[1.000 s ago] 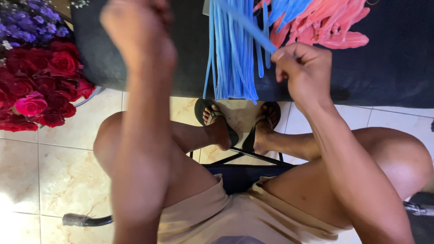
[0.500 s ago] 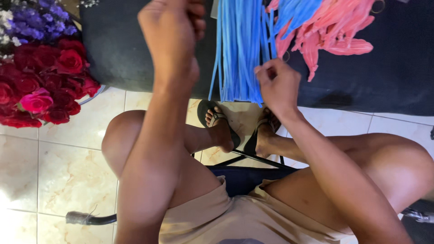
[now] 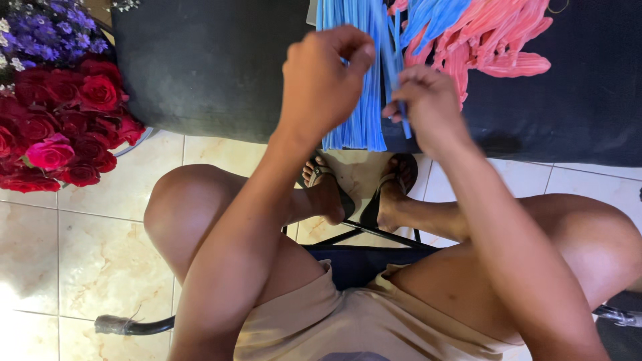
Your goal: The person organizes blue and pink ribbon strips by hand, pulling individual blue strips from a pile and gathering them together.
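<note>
A bundle of long, thin blue strips (image 3: 354,100) is seen hanging over the edge of a black cloth-covered surface (image 3: 207,67), its lower ends reaching down past that edge toward the floor. One or two strips from the bundle are pinched between the thumb and fingers of the right hand (image 3: 428,107), which is closed narrowly around them just to the right of the bundle. The left hand (image 3: 324,80) is raised in front of the bundle with its fingers curled inward into a loose fist; whether a strip is gripped inside it cannot be told from this view.

To the right of the blue strips, a heap of pink strips of the same kind (image 3: 495,47) is spread on the black surface, with a few blue ones lying across it. Below the hands, bare knees, beige shorts (image 3: 348,321) and feet in dark sandals (image 3: 364,197) are seen above a cream tiled floor (image 3: 87,247). A bunch of red roses (image 3: 60,127) is placed at the left, with small purple flowers (image 3: 47,33) behind it. A dark metal stool frame (image 3: 374,234) is visible beneath the legs.
</note>
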